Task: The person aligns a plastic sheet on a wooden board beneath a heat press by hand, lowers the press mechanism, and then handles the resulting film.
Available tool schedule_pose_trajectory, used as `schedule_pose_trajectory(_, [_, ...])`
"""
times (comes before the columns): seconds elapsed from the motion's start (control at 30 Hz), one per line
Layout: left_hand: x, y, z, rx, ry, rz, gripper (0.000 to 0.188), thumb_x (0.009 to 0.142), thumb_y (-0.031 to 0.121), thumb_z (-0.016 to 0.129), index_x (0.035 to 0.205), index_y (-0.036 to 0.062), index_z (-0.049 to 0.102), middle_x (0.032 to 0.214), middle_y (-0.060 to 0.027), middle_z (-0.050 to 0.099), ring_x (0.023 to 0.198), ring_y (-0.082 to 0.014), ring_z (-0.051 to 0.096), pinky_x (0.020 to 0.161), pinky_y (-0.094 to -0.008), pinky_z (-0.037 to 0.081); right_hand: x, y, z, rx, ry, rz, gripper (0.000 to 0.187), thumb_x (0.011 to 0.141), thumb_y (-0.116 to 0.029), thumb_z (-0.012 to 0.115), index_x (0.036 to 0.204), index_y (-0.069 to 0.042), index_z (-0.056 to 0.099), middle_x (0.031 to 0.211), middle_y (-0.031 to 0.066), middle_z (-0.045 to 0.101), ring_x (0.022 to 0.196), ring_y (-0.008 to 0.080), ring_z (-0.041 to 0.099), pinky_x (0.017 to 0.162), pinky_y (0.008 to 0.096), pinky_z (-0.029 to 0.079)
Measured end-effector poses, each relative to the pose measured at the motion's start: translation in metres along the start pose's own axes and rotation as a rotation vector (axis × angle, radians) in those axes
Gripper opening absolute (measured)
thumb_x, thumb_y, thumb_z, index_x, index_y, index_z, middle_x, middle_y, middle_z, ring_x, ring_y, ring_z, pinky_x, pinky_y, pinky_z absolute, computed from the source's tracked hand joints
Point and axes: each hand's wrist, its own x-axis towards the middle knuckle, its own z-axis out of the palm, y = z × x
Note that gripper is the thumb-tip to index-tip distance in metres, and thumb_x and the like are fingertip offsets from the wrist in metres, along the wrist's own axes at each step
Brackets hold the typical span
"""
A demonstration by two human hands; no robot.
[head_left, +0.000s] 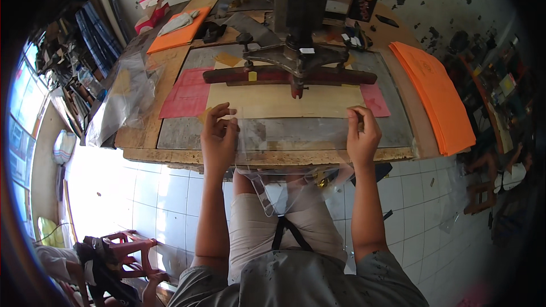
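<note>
A clear plastic sheet [304, 139] stretches between my hands over the table's front edge, its lower part hanging in front of my lap. My right hand [364, 135] pinches the sheet's upper right corner between thumb and fingertips. At the opposite edge, my left hand [218, 136] holds the plastic with bent fingers, partly spread. Just beyond lies a pale yellow board [318, 102] over pink sheets [185, 94] on a grey metal plate [182, 135]. Above the board is the dark red bar [335, 77] of a press [300, 11]; the bar hides part of the board.
Orange folded sheets [429, 96] lie at the table's right. Crumpled clear plastic [122, 99] hangs over its left edge. Farther back are another orange stack [179, 34] with a pale cloth and a phone [387, 20]. A red stool [133, 253] and other people are nearby.
</note>
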Motion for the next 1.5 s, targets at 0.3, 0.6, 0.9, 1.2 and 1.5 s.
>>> schedule_pose_trajectory(0.3, [-0.002,0.006,-0.007,0.028,-0.166,-0.225,0.032,0.107,0.027,0.06,0.105,-0.0037,0.069,0.082,-0.0095,0.077,0.071,-0.0109,0.069,0.066,-0.0247,0.054,-0.002,0.004,-0.001,0.144,-0.031,0.231,0.02,0.102,-0.019,0.068,0.102,0.001,0.066,0.083,0.0038,0.068,0.073,0.0104,0.062,0.065,0.0262,0.049])
schedule_pose_trajectory(0.6, [-0.001,0.003,-0.013,-0.211,-0.245,-0.261,0.028,0.107,0.02,0.059,0.116,-0.0063,0.066,0.095,-0.014,0.076,0.087,-0.0196,0.076,0.074,-0.0306,0.061,0.002,0.004,0.002,0.194,-0.117,0.439,0.023,0.104,-0.022,0.065,0.101,0.001,0.067,0.078,0.0013,0.063,0.073,0.0082,0.058,0.067,0.025,0.046])
schedule_pose_trajectory(0.9, [-0.001,0.002,-0.013,-0.254,-0.218,-0.294,0.028,0.108,0.018,0.058,0.12,-0.0055,0.067,0.096,-0.0153,0.077,0.085,-0.0168,0.074,0.069,-0.028,0.061,0.003,0.005,0.002,0.211,-0.135,0.469,0.029,0.106,-0.028,0.062,0.101,0.001,0.067,0.076,0.0004,0.061,0.073,0.0076,0.056,0.067,0.0247,0.043])
schedule_pose_trajectory(1.2, [-0.002,0.002,-0.013,-0.244,-0.22,-0.278,0.029,0.108,0.019,0.056,0.121,-0.0047,0.067,0.098,-0.0155,0.077,0.086,-0.0165,0.074,0.069,-0.0282,0.061,0.0,0.008,0.001,0.266,-0.148,0.486,0.028,0.107,-0.028,0.06,0.101,-0.001,0.067,0.08,-0.0013,0.06,0.075,0.0067,0.055,0.067,0.0239,0.043])
schedule_pose_trajectory(1.5, [-0.002,0.003,-0.015,-0.228,-0.247,-0.291,0.031,0.108,0.021,0.055,0.121,-0.0051,0.067,0.098,-0.0155,0.077,0.089,-0.016,0.074,0.069,-0.0279,0.062,0.0,0.006,-0.001,0.245,-0.137,0.468,0.029,0.108,-0.028,0.059,0.101,-0.001,0.066,0.08,-0.0007,0.06,0.076,0.0072,0.055,0.069,0.0242,0.043])
